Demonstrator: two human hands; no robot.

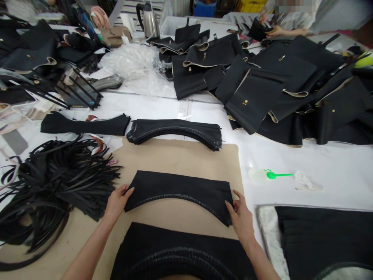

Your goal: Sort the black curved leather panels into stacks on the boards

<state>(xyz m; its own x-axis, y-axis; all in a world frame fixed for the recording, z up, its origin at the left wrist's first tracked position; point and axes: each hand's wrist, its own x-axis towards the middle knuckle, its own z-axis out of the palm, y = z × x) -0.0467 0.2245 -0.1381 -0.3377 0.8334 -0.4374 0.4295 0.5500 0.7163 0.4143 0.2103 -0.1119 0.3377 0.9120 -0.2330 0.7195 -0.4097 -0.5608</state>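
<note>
A curved black fabric panel (180, 191) with a stitched lower edge lies flat on a brown board (175, 157). My left hand (116, 202) pinches its left end, thumb on top of the cloth. At the opposite end my right hand (241, 217) grips the right corner in the same way. Just beyond the panel sits a stack of similar curved black pieces (175, 132). Another black piece (180, 252) lies near my body, below the hands.
A heap of thin black straps (49, 186) spreads at the left. Folded black bag parts (276, 85) pile up at the back right. A green-handled tool (275, 175) lies on the white table. Another person (288, 19) works at the far right. A kettle (148, 19) stands behind.
</note>
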